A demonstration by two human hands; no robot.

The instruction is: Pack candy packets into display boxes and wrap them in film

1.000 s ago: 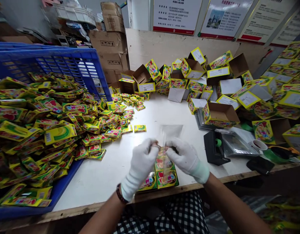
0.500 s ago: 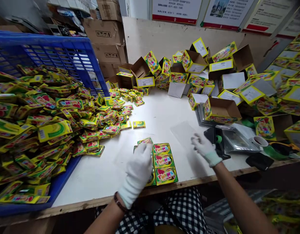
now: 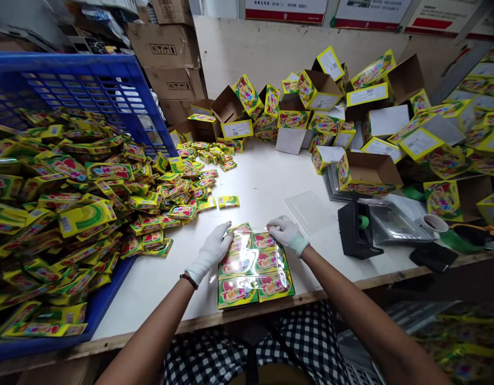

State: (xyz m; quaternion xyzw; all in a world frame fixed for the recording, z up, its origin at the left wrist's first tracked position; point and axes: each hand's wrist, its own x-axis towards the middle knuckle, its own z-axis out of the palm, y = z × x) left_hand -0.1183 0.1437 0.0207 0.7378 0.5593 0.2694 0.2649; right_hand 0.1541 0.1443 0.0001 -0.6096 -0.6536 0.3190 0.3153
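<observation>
A block of small yellow-green TWINS boxes (image 3: 237, 291) lies in rows at the table's front edge. Over it is a glossy clear plastic sheet (image 3: 253, 254), which reflects the light. My left hand (image 3: 210, 250), in a white glove, is closed at the sheet's far left corner, thumb against the edge beside the boxes. At the far right corner, my gloved right hand (image 3: 287, 235) pinches the sheet between thumb and fingers. Another clear plastic sheet (image 3: 310, 212) lies flat on the table beyond my right hand.
Loose small boxes (image 3: 183, 192) spill from a blue crate (image 3: 151, 115) on the left. Open display cartons (image 3: 369, 174) are piled along the back and right. A black tape dispenser (image 3: 353, 235), stacked clear plastic (image 3: 399, 222) and a tape roll (image 3: 431, 223) stand at right.
My right hand has moved left from the plastic on the table to the boxes, bringing a clear sheet over them. My left hand has shifted from atop the boxes to their left side.
</observation>
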